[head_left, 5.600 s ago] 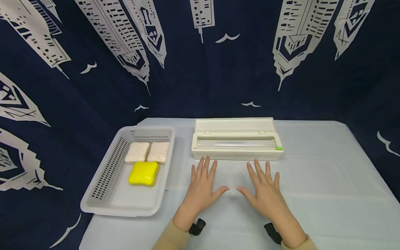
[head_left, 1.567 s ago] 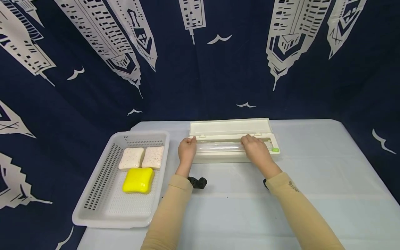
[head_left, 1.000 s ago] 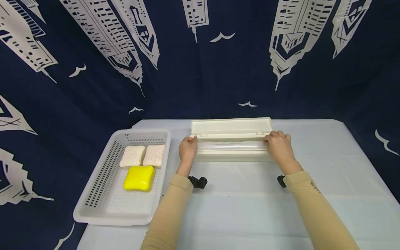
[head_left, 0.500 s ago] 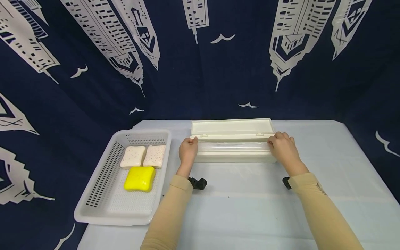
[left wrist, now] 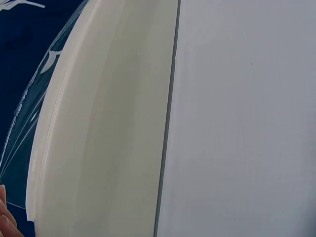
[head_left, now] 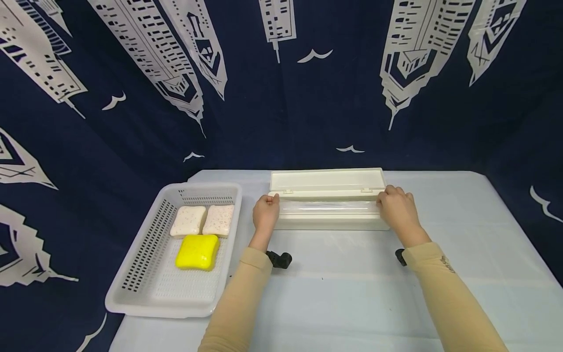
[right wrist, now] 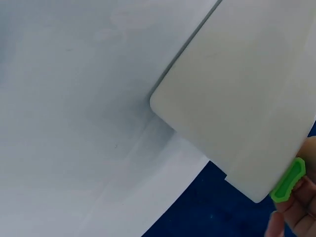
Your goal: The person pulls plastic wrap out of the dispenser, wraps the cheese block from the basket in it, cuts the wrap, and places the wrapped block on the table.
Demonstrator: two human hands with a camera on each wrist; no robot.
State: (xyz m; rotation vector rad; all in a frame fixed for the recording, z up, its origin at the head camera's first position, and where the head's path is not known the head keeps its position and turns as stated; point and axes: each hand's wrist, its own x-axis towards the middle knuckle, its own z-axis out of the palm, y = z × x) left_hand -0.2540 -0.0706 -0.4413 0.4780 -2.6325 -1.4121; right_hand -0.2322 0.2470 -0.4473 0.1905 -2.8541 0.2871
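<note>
A cream plastic wrap dispenser (head_left: pixel 332 223) lies across the back of the table with its lid (head_left: pixel 327 181) flipped back. Clear plastic wrap (head_left: pixel 327 207) stretches between the hands over its opening. My left hand (head_left: pixel 266 211) pinches the film at the left end; in the left wrist view, the film (left wrist: pixel 24 126) runs taut from the fingertips (left wrist: pixel 6 222). At the right end my right hand (head_left: pixel 398 210) pinches the film edge, with the fingers curled. In the right wrist view its fingers (right wrist: pixel 298 212) are beside the green slide cutter (right wrist: pixel 288 180), which the hand hides in the head view.
To the left stands a white perforated basket (head_left: pixel 162 288). In it lie two pale speckled soap-like blocks (head_left: pixel 188 221) and a glossy yellow block (head_left: pixel 197 252). A white cloth covers the table (head_left: pixel 343 303); a dark blue patterned curtain (head_left: pixel 281 122) hangs behind.
Both hands were spread flat before the dispenser, then took hold of the film. My right hand slid from the middle to the right end. Over the last half second they stay nearly still.
</note>
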